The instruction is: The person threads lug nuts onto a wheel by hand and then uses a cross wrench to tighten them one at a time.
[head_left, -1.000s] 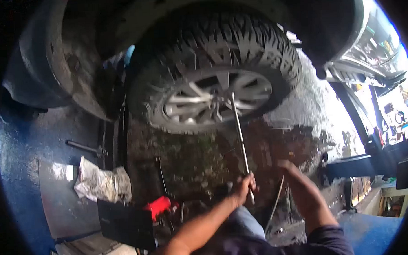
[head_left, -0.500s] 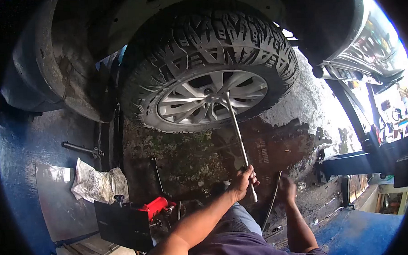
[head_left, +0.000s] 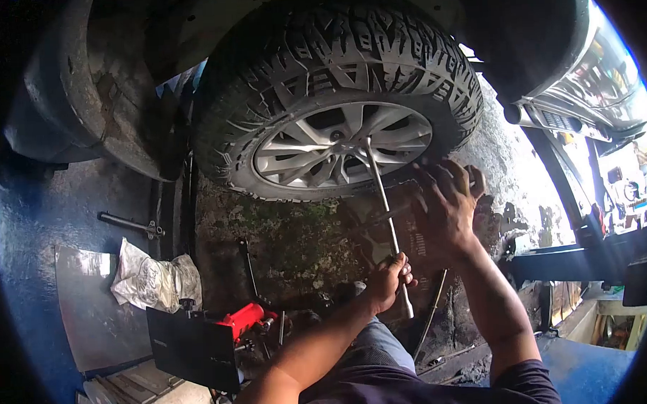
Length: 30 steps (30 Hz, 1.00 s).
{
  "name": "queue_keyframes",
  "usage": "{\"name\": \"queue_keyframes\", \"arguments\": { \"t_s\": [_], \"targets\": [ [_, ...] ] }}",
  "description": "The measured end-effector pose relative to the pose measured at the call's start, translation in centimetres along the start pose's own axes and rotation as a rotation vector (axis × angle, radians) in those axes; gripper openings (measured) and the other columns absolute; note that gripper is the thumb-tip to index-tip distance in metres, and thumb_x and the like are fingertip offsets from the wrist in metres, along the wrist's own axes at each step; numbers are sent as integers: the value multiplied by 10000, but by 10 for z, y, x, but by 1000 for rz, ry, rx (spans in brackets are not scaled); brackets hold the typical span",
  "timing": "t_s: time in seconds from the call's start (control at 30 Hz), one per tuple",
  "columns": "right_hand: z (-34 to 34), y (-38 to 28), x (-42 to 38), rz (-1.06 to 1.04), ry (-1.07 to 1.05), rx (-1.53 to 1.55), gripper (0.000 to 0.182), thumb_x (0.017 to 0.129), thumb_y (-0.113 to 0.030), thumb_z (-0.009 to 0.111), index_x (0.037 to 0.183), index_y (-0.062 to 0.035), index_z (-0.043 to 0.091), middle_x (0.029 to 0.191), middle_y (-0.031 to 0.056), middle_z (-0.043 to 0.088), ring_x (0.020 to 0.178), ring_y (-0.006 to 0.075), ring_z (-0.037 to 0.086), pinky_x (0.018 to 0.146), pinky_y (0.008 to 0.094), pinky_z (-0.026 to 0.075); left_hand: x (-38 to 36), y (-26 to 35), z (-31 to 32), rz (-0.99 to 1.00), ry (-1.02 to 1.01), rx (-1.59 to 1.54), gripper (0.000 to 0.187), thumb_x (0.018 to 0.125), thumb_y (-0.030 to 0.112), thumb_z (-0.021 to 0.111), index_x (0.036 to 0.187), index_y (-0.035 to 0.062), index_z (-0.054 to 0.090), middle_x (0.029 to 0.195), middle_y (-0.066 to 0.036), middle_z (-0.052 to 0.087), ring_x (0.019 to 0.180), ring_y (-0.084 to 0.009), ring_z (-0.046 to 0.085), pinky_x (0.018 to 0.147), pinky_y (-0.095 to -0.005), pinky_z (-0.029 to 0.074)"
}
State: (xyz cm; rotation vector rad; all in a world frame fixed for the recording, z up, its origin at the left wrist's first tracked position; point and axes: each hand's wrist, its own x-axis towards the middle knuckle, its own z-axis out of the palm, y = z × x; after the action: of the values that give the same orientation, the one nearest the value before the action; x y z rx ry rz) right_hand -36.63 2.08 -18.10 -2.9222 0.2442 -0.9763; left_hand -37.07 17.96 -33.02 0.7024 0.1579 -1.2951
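Observation:
A cross-shaped lug wrench point(head_left: 382, 200) runs from the hub area of the alloy wheel point(head_left: 311, 160) down toward me; its crossbar is smeared by motion. My left hand point(head_left: 388, 281) is wrapped round the shaft near the lower end, which sticks out below the fingers. My right hand point(head_left: 448, 201) is raised to the right of the shaft, beside the blurred crossbar. Its fingers are spread, and I see no grip on the bar. A chunky-tread tyre point(head_left: 347, 76) surrounds the rim, under the wheel arch.
A red jack-like tool point(head_left: 243, 319) is at lower left, behind a dark panel point(head_left: 193, 349). A crumpled white sack point(head_left: 155, 275) lies on a metal sheet point(head_left: 85, 310). Another wrench point(head_left: 132, 224) rests at left. A long bar point(head_left: 430, 309) lies right of my legs. Blue lift beams point(head_left: 575, 259) stand at right.
My right hand has risen from low beside the long bar to near the wheel, its fingers spreading. A blurred crossbar now shows on the wrench. My left hand keeps its grip on the shaft.

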Motion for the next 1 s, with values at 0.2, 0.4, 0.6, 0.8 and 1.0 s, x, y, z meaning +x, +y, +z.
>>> {"name": "queue_keyframes", "arguments": {
  "t_s": [0.2,0.4,0.6,0.8,1.0],
  "targets": [
    [20,2,20,-274,58,-114,282,671,-288,687,942,-209,705,1054,-43,640,1091,211,533,970,473,276,-39,-22,7,-206,-171,60,286,1026,370,441,958,108,532,747,14,489,763,-167,563,834,-384,496],
    [66,109,-111,145,-455,101,457,858,-320,581,1258,-105,537,1326,131,496,1212,327,499,1008,500,369,-22,-52,-19,-54,-55,50,294,1024,339,456,854,104,507,744,5,468,755,-153,539,843,-387,503],
    [-3,150,-432,903,-1410,151,507,935,-356,531,1331,-40,535,1244,150,555,1093,329,568,955,441,452,-19,-19,-2,2,-22,36,373,1006,371,507,733,124,450,694,25,425,659,-117,477,761,-348,503],
    [-19,69,-434,1492,-1538,448,469,950,-392,543,1227,-24,628,1017,111,693,926,301,661,867,385,519,-7,-21,-2,5,-2,54,310,1016,361,489,818,123,487,702,30,440,678,-123,518,727,-331,523],
    [-22,62,-390,1117,-1056,409,426,885,-355,635,1127,-5,659,1050,258,667,1011,387,645,856,419,507,-2,-19,-6,15,-35,-18,246,1019,336,483,896,123,491,720,27,442,687,-119,510,733,-343,530]
  ]
}}
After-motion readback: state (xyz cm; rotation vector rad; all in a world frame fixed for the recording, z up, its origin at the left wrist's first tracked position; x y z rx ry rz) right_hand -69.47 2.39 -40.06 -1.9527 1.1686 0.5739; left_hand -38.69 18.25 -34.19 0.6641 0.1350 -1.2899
